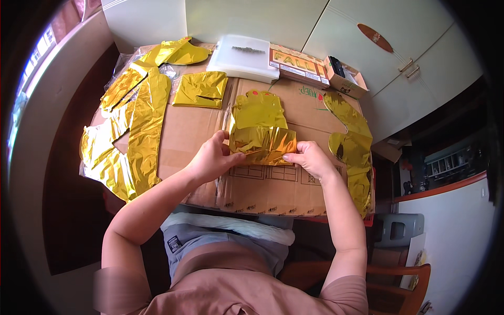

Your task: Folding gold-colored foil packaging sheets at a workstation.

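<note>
Left of the left hand (pixel 209 157), I can see from far away big gold sheets (pixel 149 121) spread out, which look not folded yet. Past that hand, a small gold square (pixel 197 88) looks all done. The left hand pinches one side of the gold piece (pixel 262 143) between both hands; it seems partly folded, its top not tucked. The right hand (pixel 315 160) pinches the other side. Right of it, another gold sheet (pixel 358 137) seems left to fold.

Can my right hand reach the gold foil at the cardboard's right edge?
Probably yes: only cardboard separates your right hand from the edge foil, but that hand pinches the folded foil.
</note>
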The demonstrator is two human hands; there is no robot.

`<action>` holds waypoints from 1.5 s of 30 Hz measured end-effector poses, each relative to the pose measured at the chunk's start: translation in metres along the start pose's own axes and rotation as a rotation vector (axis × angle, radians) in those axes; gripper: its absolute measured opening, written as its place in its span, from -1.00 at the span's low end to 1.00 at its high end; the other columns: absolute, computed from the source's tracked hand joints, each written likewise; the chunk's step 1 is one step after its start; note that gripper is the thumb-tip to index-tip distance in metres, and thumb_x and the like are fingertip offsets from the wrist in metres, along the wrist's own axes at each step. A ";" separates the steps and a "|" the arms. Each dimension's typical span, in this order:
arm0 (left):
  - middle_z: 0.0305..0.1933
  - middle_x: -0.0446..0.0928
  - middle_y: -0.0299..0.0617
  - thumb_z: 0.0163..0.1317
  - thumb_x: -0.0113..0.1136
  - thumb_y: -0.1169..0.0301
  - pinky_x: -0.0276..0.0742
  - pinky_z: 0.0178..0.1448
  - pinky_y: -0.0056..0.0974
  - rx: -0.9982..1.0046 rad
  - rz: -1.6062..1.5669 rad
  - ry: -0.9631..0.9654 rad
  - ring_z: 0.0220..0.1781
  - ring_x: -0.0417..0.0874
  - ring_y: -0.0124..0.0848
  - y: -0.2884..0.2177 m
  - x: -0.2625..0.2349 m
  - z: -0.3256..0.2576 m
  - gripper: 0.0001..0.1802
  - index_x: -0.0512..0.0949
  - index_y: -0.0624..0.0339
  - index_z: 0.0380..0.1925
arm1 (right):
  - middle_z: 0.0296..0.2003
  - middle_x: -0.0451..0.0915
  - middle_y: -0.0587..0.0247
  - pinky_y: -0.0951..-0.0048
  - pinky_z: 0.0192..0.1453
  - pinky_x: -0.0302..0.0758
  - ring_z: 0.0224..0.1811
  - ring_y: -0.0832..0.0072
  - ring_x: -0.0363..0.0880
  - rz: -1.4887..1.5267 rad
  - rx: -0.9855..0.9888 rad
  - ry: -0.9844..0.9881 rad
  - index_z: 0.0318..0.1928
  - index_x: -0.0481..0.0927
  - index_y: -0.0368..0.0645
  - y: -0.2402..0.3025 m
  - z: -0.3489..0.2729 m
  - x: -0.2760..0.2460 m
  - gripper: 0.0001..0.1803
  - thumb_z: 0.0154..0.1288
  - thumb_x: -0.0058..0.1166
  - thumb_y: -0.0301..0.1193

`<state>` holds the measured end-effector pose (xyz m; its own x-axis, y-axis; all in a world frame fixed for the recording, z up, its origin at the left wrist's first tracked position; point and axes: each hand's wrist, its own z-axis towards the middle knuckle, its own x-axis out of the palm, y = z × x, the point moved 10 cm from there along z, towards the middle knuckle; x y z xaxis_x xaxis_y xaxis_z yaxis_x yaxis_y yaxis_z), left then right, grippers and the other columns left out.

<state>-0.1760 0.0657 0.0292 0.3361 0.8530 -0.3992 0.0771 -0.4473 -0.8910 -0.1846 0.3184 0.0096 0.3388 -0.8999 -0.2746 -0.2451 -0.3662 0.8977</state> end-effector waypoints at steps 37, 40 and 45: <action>0.35 0.47 0.22 0.21 0.30 0.38 0.55 0.31 0.04 0.366 0.374 -0.089 0.23 0.61 0.13 -0.014 0.013 0.013 -0.11 0.12 0.16 0.53 | -0.57 0.55 0.40 0.56 -0.64 0.31 -0.69 0.69 0.42 -0.067 0.159 -0.223 -0.38 0.57 -0.18 -0.019 -0.025 0.002 -0.80 0.37 0.28 -0.40; 0.38 0.44 0.20 0.21 0.34 0.40 0.57 0.30 -0.02 0.342 0.289 -0.123 0.20 0.64 0.06 -0.018 0.006 0.009 -0.10 0.15 0.18 0.52 | -0.57 0.55 0.38 0.55 -0.64 0.32 -0.68 0.68 0.43 -0.138 0.097 -0.233 -0.38 0.56 -0.20 -0.023 -0.021 -0.001 -0.80 0.37 0.27 -0.41; 0.35 0.40 0.19 0.21 0.34 0.49 0.68 0.14 -0.17 0.182 0.034 -0.090 0.00 0.77 -0.20 -0.016 -0.003 -0.003 -0.12 0.16 0.21 0.52 | -0.57 0.56 0.36 0.54 -0.62 0.35 -0.68 0.68 0.43 -0.142 0.087 -0.262 -0.37 0.56 -0.23 -0.016 -0.027 -0.002 -0.79 0.39 0.26 -0.41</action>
<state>-0.1754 0.0697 0.0455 0.2495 0.8625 -0.4403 -0.1062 -0.4276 -0.8977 -0.1567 0.3324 0.0049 0.1319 -0.8645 -0.4849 -0.2925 -0.5014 0.8143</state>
